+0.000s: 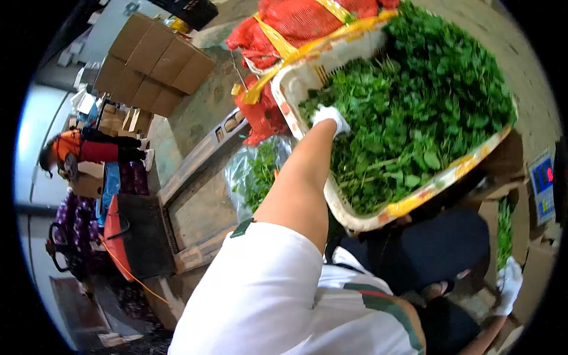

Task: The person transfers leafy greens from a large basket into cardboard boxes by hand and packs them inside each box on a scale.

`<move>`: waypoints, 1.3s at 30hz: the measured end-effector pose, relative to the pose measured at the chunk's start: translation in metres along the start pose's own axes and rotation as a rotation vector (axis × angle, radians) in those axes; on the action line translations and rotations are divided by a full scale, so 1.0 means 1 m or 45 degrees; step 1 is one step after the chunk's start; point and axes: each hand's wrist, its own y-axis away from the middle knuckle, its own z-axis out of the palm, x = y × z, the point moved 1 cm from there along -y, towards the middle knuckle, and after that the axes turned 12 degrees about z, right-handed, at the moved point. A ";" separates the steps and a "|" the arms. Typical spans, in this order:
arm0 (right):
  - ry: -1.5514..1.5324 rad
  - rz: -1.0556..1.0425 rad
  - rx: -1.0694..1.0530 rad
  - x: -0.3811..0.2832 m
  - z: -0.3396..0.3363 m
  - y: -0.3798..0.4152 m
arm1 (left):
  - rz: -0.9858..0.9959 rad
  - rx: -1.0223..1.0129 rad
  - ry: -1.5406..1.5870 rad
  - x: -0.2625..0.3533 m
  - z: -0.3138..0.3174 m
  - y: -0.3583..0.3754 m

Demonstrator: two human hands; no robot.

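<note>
My left hand (pixel 332 118), in a white glove, reaches into a large white crate (pixel 350 221) and touches the leafy greens (pixel 408 124) heaped inside, near the left wall. Its fingers look loosely apart, with their tips partly lost among leaves. At the lower right my right hand (pixel 510 287), also gloved in white, closes on the stem end of a narrow bunch of greens (pixel 504 234). That bunch lies along a cardboard box (pixel 522 222). Yellow tape runs on the crate's rim.
Red mesh sacks (pixel 296 26) lie behind the crate. Left of it are a clear plastic bag of greens (pixel 260 171) and a pallet jack (pixel 139 236). Stacked cartons (pixel 154 62) stand farther back, near another person (pixel 89 148). A scale display (pixel 542 183) is at right.
</note>
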 end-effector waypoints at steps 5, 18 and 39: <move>-0.037 -0.061 -0.088 -0.001 0.004 0.006 | 0.258 0.401 -0.023 -0.005 0.009 0.003; 0.039 -0.120 -0.051 -0.016 0.019 -0.001 | 0.745 0.303 0.103 0.051 0.033 0.117; 0.211 -0.046 -0.096 -0.029 0.026 0.030 | 0.413 0.311 0.266 0.017 0.011 0.080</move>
